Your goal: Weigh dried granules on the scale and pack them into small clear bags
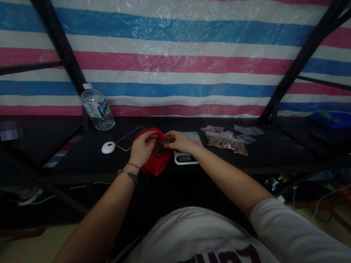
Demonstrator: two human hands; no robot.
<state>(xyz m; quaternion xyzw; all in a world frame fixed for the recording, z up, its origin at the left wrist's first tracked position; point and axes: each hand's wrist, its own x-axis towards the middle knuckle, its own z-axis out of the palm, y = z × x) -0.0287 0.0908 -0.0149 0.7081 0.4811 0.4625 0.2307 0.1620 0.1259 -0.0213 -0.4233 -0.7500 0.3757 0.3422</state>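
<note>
red pouch (154, 164): held at the near edge of the black table (83, 162), mouth up, brownish contents showing at its opening. small clear packet (165, 141): pinched between both hands above the pouch; whether it is filled cannot be told. left hand (141, 148): fingers curled and closed on the pouch rim. right hand (179, 141): fingertips pressed together on the packet. filled packets (226, 139): several laid to the right, judged done; empty bags (249, 130) remain beyond. scale (186, 157): just right of the pouch. both forearms extended forward, wrists converging.
</note>
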